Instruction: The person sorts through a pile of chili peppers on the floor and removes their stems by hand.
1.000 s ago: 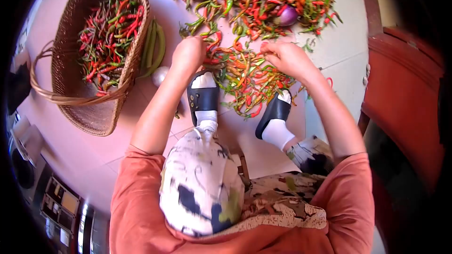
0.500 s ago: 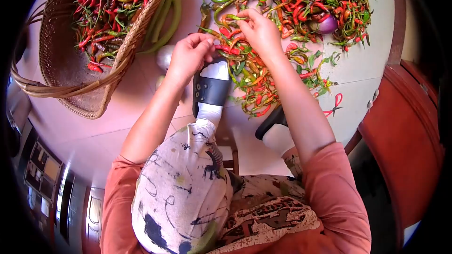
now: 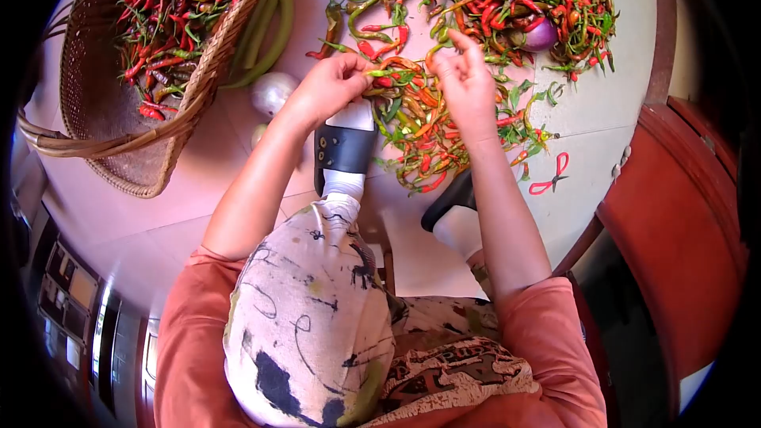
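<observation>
Right of basket (image 3: 208, 71): likely picking peppers (image 3: 428, 139) | your left hand (image 3: 329, 89) pinches green pepper (image 3: 382, 74); right hand (image 3: 469, 91) grip: can't tell | next calls for: light pinch

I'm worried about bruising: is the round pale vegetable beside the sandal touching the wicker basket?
Apart. The head view shows a strip of floor between the round pale vegetable and the wicker basket.

Single head cam, worn by the person, looking forward and steeply down over the lap at both hands. Forearms close, floor below: basket (image 3: 143, 160) left, pepper pile (image 3: 507, 12) top. No second view to share.
</observation>
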The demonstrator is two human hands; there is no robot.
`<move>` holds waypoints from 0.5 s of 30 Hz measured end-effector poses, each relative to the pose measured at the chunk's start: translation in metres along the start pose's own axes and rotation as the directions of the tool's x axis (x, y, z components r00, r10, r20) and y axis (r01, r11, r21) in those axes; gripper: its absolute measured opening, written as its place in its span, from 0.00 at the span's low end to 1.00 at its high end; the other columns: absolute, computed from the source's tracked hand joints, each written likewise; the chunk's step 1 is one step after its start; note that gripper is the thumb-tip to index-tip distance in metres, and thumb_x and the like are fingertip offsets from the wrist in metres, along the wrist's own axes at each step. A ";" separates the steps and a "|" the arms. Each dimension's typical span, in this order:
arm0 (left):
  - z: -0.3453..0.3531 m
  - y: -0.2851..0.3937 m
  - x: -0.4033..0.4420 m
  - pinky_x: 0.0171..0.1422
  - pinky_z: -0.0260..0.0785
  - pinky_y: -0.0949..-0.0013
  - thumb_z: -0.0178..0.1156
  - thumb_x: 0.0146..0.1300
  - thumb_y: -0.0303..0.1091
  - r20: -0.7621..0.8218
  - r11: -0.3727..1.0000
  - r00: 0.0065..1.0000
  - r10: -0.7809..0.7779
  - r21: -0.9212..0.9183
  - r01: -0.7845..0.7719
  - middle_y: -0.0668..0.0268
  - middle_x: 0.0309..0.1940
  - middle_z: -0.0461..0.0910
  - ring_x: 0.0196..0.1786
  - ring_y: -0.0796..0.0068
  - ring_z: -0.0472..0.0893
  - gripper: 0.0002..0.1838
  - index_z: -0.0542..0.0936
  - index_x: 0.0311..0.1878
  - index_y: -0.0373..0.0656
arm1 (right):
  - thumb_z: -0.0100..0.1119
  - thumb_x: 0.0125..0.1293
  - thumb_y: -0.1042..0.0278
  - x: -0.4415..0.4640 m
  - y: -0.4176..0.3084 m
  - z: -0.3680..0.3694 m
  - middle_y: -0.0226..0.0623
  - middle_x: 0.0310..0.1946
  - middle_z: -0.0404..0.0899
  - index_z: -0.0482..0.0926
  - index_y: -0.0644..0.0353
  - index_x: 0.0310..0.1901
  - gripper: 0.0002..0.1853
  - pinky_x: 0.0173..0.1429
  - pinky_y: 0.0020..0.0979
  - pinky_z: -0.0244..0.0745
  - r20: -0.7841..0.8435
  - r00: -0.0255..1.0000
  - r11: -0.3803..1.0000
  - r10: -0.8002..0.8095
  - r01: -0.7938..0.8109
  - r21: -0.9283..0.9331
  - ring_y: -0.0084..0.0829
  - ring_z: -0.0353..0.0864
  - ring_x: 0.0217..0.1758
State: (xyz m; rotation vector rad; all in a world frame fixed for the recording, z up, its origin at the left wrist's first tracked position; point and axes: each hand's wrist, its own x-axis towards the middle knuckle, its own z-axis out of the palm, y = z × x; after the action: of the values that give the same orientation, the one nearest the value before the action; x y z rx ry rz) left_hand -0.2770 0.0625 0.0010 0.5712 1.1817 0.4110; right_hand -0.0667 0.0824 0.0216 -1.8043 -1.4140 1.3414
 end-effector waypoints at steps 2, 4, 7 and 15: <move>-0.008 -0.007 -0.005 0.31 0.63 0.81 0.54 0.62 0.26 0.079 0.998 0.997 0.026 0.057 -0.031 0.76 0.27 0.73 0.27 0.87 0.71 0.06 0.73 0.43 0.42 | 0.57 0.63 0.68 0.013 0.007 0.004 0.34 0.28 0.78 0.76 0.57 0.50 0.14 0.34 0.27 0.72 -0.020 0.997 0.996 -0.075 0.074 -0.044 0.24 0.77 0.28; -0.010 -0.011 -0.010 0.31 0.63 0.82 0.54 0.62 0.26 0.122 1.000 0.992 0.006 0.018 -0.008 0.76 0.27 0.73 0.27 0.87 0.71 0.06 0.73 0.42 0.43 | 0.56 0.61 0.70 0.027 0.003 0.017 0.37 0.32 0.78 0.78 0.54 0.46 0.11 0.36 0.33 0.74 0.054 0.962 0.943 -0.267 0.273 -0.190 0.33 0.79 0.30; -0.011 -0.009 -0.014 0.29 0.63 0.81 0.58 0.62 0.30 0.164 0.995 0.987 -0.006 -0.093 0.021 0.77 0.25 0.72 0.26 0.88 0.71 0.05 0.72 0.38 0.44 | 0.55 0.58 0.72 0.059 -0.012 0.044 0.38 0.36 0.78 0.79 0.53 0.43 0.10 0.39 0.38 0.75 0.162 0.867 0.820 -0.471 0.498 -0.281 0.41 0.79 0.35; -0.022 0.006 -0.024 0.26 0.61 0.82 0.64 0.59 0.44 0.020 0.998 0.999 -0.050 -0.045 0.051 0.79 0.22 0.71 0.23 0.89 0.68 0.12 0.74 0.33 0.48 | 0.56 0.58 0.66 0.108 -0.027 0.074 0.41 0.45 0.74 0.75 0.52 0.47 0.14 0.44 0.42 0.76 0.495 0.813 0.435 -0.307 0.582 -0.687 0.43 0.80 0.44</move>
State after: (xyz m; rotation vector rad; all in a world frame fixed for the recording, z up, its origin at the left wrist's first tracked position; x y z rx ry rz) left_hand -0.3052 0.0579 0.0165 0.5043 1.1634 0.3874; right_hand -0.1467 0.1763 -0.0293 -1.4576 -2.8163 0.6671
